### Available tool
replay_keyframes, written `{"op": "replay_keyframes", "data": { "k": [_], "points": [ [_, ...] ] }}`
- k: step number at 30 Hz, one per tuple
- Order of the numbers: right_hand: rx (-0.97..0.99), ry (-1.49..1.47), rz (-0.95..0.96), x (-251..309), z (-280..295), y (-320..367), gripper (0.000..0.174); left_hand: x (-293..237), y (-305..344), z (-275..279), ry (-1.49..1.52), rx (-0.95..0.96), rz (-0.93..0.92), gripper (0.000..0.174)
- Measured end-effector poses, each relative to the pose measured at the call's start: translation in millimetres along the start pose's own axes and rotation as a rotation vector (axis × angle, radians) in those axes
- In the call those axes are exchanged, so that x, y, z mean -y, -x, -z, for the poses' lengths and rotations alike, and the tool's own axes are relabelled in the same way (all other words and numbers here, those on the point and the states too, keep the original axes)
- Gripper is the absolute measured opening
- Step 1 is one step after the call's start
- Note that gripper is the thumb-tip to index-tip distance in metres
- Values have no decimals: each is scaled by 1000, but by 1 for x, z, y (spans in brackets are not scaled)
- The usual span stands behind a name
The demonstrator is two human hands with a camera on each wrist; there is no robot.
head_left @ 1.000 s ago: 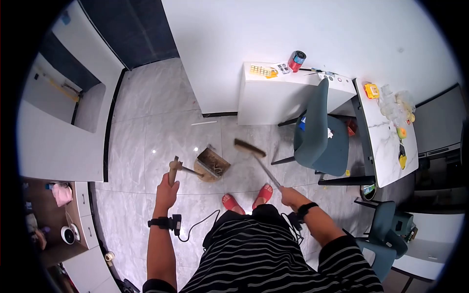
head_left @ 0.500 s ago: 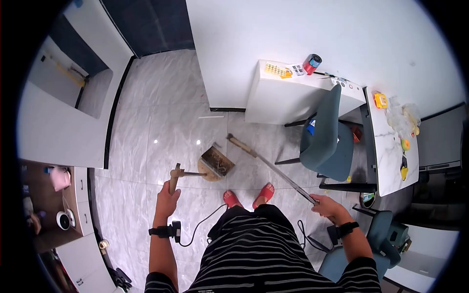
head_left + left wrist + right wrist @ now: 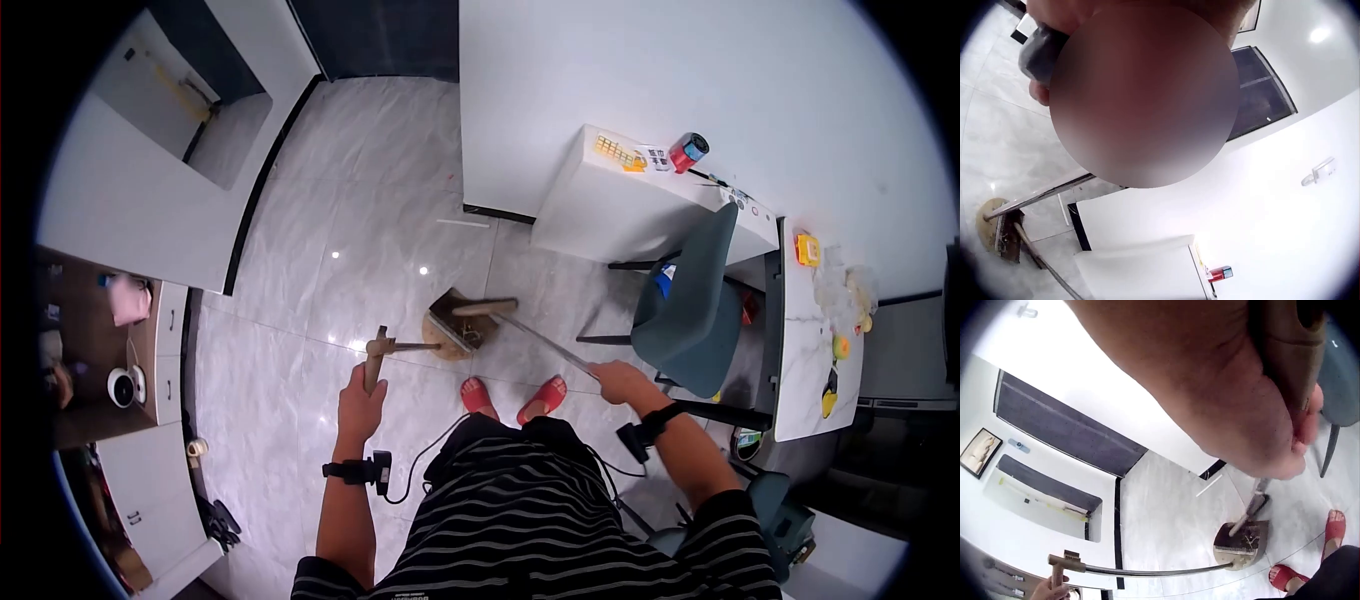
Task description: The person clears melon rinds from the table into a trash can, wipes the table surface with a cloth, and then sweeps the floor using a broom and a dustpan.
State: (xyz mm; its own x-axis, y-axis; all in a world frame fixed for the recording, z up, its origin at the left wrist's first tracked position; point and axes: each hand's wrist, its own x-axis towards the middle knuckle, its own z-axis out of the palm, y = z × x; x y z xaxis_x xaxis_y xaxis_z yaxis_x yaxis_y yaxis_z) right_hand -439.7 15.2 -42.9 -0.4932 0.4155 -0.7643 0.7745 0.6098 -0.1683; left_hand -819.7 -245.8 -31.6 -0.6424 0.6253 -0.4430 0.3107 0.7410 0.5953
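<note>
My left hand [image 3: 360,405] grips the tan T-shaped handle [image 3: 376,362] of a long-handled dustpan [image 3: 1233,557], which sits on the floor ahead of my feet. Bits of debris show inside its dark pan. My right hand [image 3: 622,383] holds the broom by its stick [image 3: 545,342], fingers wrapped round the brown grip [image 3: 1291,359] in the right wrist view. The broom head [image 3: 487,307] lies across the mouth of the dustpan and hides part of the inside. In the left wrist view, a blurred disc covers most of the left hand [image 3: 1085,12].
Red slippers [image 3: 478,396] are on my feet, just behind the dustpan. A thin white strip [image 3: 463,223] lies on the tiles farther ahead. To the right stand a blue-grey chair [image 3: 685,320] and a marble-topped table [image 3: 812,390]; cabinets [image 3: 170,350] line the left.
The broom swung out, its head turning beyond the dustpan, then came back left onto the pan's mouth. My right hand went outward and returned. The left hand keeps its grip; the head view turned right.
</note>
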Motion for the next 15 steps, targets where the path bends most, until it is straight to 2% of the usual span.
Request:
{"op": "replay_keyframes", "data": {
  "k": [1, 4, 7, 9, 10, 11, 14, 15],
  "points": [
    [29, -23, 32, -11, 0, 3, 48, 0, 3, -2, -10, -4, -16, 44],
    [129, -25, 61, -16, 20, 30, 49, -8, 3, -8, -28, -18, -62, 43],
    [142, -88, -40, -21, 28, 64, 53, -13, 6, -4, 4, -2, -54, 42],
    [212, -290, -142, -21, 26, 86, 56, -14, 5, 0, 60, 41, -20, 42],
    [245, -395, -197, -21, 20, 96, 58, -11, 5, -2, 81, 46, -24, 43],
    [250, -378, -168, -22, 9, 102, 64, -8, 4, -5, 101, 53, -29, 44],
    [254, -346, -146, -4, -22, 119, 68, -9, 3, -10, 154, 49, -25, 47],
    [308, -334, -139, 2, -30, 123, 74, -9, 3, -11, 167, 46, -17, 48]
  ]
}}
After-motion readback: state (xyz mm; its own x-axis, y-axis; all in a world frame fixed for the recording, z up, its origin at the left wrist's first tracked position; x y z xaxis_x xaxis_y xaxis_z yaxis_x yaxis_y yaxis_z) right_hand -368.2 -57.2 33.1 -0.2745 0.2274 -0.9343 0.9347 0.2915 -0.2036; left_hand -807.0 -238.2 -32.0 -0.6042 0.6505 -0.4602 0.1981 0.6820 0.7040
